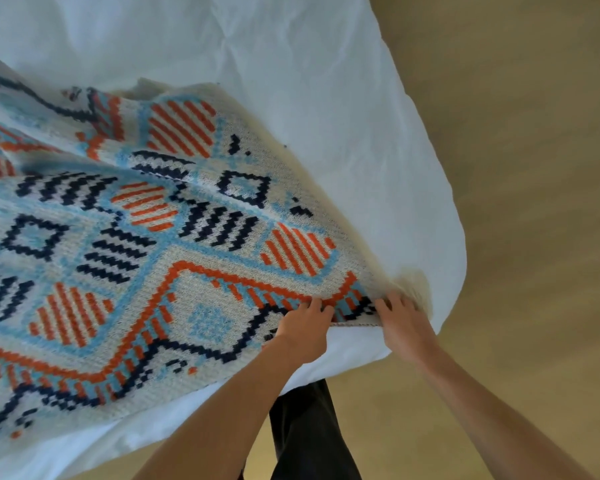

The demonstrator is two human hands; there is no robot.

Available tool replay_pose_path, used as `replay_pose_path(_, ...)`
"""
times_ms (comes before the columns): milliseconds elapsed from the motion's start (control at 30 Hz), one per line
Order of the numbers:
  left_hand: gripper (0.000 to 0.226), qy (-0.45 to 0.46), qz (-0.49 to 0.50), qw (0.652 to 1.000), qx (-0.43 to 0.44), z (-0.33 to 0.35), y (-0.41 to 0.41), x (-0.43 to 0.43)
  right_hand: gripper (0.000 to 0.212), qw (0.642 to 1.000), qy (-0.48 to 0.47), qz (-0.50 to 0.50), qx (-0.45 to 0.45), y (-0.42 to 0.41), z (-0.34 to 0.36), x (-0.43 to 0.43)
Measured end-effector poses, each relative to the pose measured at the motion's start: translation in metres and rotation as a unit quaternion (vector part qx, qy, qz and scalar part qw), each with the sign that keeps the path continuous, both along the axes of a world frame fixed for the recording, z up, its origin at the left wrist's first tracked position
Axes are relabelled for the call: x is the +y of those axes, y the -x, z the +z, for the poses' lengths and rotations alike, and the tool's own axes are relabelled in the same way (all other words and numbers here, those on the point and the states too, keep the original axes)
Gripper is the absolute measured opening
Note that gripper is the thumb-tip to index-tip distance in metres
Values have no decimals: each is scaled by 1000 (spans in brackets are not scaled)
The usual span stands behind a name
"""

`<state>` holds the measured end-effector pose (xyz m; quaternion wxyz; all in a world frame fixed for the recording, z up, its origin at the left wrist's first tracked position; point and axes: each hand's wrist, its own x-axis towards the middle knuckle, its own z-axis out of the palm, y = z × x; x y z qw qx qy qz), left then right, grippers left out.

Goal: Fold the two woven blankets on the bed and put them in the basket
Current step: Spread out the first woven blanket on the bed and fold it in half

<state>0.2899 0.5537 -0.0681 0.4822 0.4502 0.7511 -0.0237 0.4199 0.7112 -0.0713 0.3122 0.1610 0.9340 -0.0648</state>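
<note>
A woven blanket (146,244) with orange, light blue and navy patterns on cream lies spread over the white bed (291,64), filling the left and middle of the view. Its near right corner has a cream fringe. My left hand (305,327) grips the blanket's near edge, fingers curled over the pattern. My right hand (404,320) pinches the same edge at the fringed corner, a short way to the right. The edge between the hands is lifted slightly off the sheet. Only one blanket is in view, and no basket.
The bed's rounded corner (444,237) juts out over a tan carpeted floor (534,168) at the right and bottom. My dark trouser leg (305,434) stands against the bed's near edge.
</note>
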Motion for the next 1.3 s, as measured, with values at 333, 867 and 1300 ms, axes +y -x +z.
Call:
replay_pose_path(333, 25, -48, 113, 991, -44, 26, 78, -23, 40, 998, -9, 30, -50, 57, 23, -16)
replay_pose_path(867, 28, -166, 328, 869, 332, 35, 329, -128, 29, 969, 76, 38, 234, 380, 28, -108)
replay_pose_path(1300, 53, 65, 357, 891, 272, 0, 375, -193, 81, 980, 104, 84, 148, 494, 0, -132)
